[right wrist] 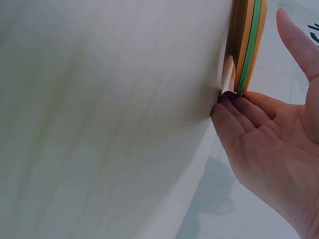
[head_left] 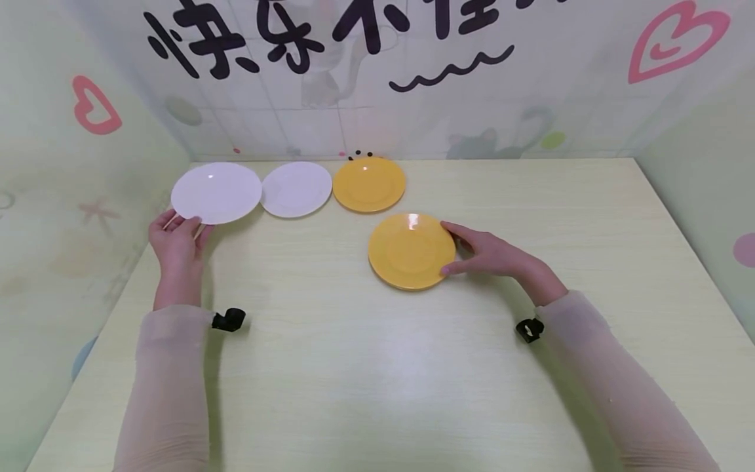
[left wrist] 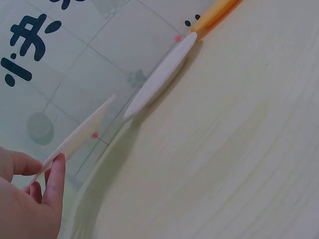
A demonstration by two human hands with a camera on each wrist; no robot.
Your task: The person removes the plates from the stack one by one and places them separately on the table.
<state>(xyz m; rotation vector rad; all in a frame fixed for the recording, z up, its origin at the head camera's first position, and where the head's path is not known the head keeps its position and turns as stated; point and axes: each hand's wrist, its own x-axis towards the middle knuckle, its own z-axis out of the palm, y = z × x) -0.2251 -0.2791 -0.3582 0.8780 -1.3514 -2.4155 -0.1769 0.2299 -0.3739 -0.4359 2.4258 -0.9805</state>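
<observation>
My left hand [head_left: 177,246] pinches the near edge of a large white plate [head_left: 216,193] between thumb and fingers. In the left wrist view this plate [left wrist: 82,130] is tilted and raised off the table. My right hand [head_left: 486,252] is spread at the right edge of a stack of plates with an orange plate [head_left: 411,251] on top. The right wrist view shows a green plate [right wrist: 250,45] between orange ones in that stack. There the fingers [right wrist: 251,112] touch the stack's lower edge and the table, while the thumb stands apart from the rim.
A smaller white plate [head_left: 297,189] and another orange plate [head_left: 369,185] lie side by side along the back of the light wooden table [head_left: 330,367]. Behind them rises a printed backdrop [head_left: 413,124], with side panels at left and right.
</observation>
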